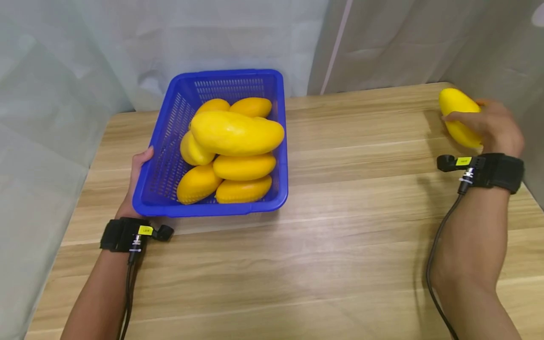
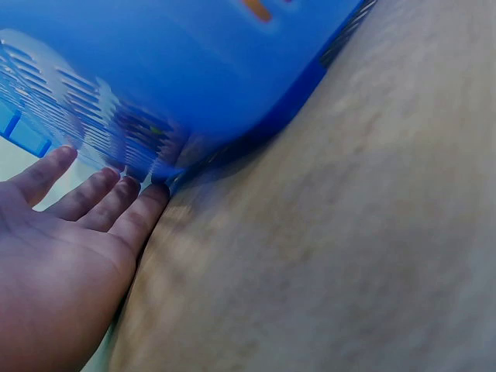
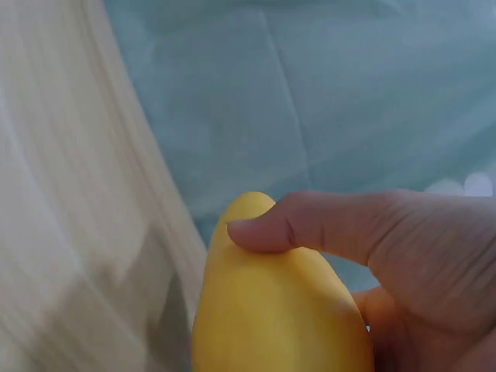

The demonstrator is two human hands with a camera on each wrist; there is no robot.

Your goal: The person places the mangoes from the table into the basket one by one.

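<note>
Between thumb (image 3: 267, 231) and curled fingers of the right hand (image 1: 495, 127), a yellow mango (image 1: 459, 117) is gripped; the thumb lies across its upper end, the palm behind it. It is held above the far right corner of the wooden table (image 1: 361, 226), well apart from the blue basket (image 1: 272, 203). Left hand (image 1: 135, 182): fingers straight, pressed flat against the basket's left wall, grasping nothing. Six further mangoes (image 1: 235, 133) lie piled inside the basket.
</note>
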